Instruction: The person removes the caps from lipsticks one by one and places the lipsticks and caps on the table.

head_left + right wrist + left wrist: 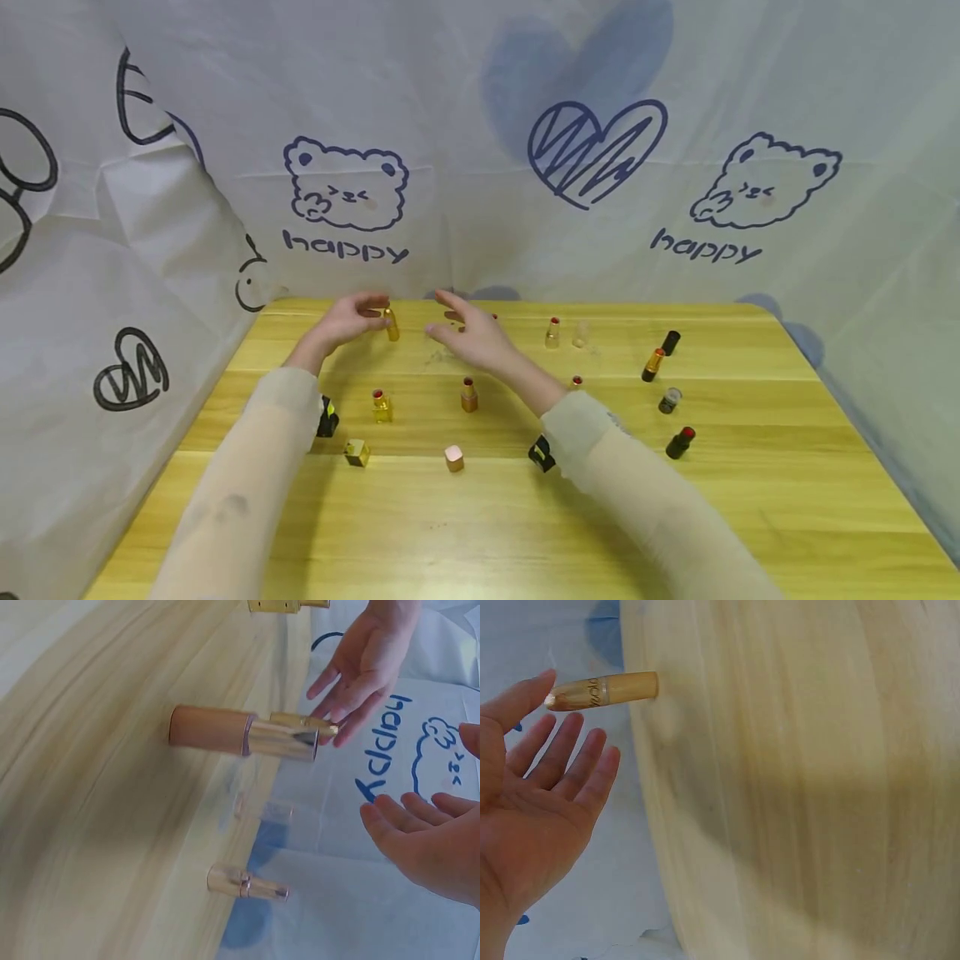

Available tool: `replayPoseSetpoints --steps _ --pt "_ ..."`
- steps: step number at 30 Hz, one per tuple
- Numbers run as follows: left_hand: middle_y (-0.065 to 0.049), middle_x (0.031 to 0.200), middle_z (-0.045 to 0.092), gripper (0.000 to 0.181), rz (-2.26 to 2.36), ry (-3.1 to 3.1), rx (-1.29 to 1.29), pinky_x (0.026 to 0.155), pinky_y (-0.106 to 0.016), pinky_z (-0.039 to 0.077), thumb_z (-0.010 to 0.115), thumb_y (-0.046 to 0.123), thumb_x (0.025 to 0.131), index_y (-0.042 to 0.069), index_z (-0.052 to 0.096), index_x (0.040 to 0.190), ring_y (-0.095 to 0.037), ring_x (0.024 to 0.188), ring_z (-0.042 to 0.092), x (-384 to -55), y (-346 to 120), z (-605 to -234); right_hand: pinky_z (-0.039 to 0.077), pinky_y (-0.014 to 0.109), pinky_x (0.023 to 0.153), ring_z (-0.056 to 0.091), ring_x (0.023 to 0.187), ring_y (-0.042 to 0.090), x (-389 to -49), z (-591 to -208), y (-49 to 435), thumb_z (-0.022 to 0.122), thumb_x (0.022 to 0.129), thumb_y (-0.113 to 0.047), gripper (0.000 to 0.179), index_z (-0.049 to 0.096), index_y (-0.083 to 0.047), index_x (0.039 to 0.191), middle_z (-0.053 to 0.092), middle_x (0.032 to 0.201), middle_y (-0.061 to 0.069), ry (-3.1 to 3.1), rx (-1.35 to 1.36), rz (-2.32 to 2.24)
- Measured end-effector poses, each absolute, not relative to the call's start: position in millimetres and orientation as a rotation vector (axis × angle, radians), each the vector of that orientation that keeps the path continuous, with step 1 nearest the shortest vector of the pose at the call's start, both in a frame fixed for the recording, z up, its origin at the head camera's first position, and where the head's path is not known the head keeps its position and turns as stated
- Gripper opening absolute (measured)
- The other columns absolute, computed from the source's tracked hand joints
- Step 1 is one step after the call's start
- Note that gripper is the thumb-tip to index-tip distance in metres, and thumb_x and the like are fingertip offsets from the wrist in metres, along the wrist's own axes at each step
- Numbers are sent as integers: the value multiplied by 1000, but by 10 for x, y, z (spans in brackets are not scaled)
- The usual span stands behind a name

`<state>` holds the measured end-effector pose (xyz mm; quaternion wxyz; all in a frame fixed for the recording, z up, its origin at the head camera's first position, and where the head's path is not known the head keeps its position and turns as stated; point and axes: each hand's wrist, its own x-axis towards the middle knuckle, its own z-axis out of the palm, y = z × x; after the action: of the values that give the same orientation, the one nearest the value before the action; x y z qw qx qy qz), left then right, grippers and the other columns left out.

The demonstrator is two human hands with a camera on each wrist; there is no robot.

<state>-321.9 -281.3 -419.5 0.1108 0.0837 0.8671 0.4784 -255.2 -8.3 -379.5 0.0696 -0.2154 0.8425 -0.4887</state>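
Observation:
A gold bullet-shaped lipstick tube (392, 327) stands upright near the table's far edge, on the left. My left hand (349, 323) is around its upper end with the fingers loosely spread. In the left wrist view the thumb and fingertips lie right at the tip of the tube (604, 691), the palm uncurled. My right hand (480, 337) hovers to the right of it, fingers apart, holding nothing. Behind the right hand a lipstick (494, 317) shows only its red tip. The right wrist view has a rose-gold lipstick (210, 730) and a smaller one (244, 883) before the right hand (431, 829).
Nearer me stand a gold lipstick (382, 408), a gold cap (357, 452), a pinkish cap (453, 458) and black caps (542, 452). To the right are an uncapped lipstick (552, 333), a clear cap (581, 335) and black lipsticks (680, 443). A white cloth wall (480, 225) closes off the back.

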Motion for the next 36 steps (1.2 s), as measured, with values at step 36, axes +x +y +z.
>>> replayPoseSetpoints --steps 36 --pt "-30 141 55 45 1637 2527 127 109 -45 52 65 7 103 -11 51 141 -41 126 58 -3203 -2887 -4380 49 44 113 47 144 34 -2758 -3878 -734 66 103 -26 67 37 -12 162 43 163 9 2512 -417 -1484"
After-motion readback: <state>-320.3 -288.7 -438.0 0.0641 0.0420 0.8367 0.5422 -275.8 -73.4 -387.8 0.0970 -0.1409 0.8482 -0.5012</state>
